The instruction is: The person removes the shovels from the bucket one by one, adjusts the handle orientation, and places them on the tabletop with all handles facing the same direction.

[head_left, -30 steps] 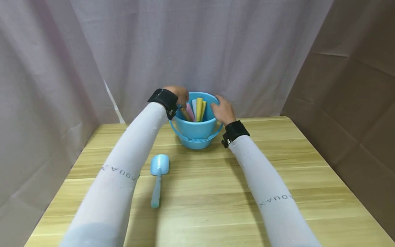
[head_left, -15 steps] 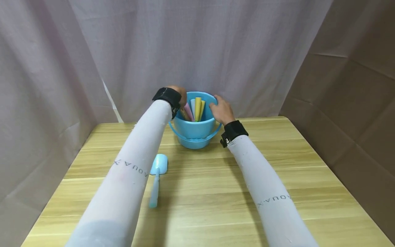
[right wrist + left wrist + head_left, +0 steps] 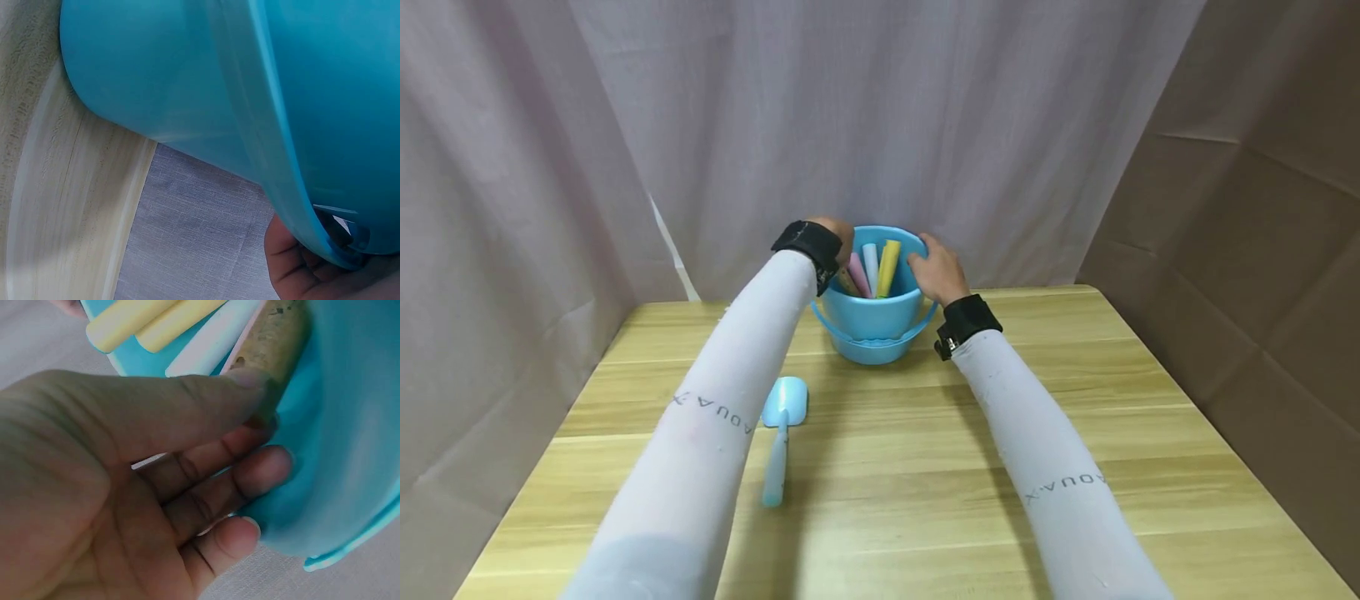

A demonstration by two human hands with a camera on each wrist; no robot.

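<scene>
Table (image 3: 1075,433): light wood-grain top | Backdrop: pale grey curtain (image 3: 850,125) behind and left | Right: brown panel wall (image 3: 1262,250) | Light: even

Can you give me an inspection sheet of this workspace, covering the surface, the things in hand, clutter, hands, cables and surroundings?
Surface: light wooden table, grain running side to side.
Things in hand: round blue plastic bucket at the far edge, holding pink, white and yellow sticks plus a brown wooden stick.
Clutter: pale blue plastic shovel lying flat, scoop toward the bucket.
Hands: left hand grips the bucket rim, thumb inside against the brown stick, fingers outside; right hand holds the opposite rim.
Cables: nothing seen.
Surroundings: pale pink curtain behind, brown panel on the right.
</scene>
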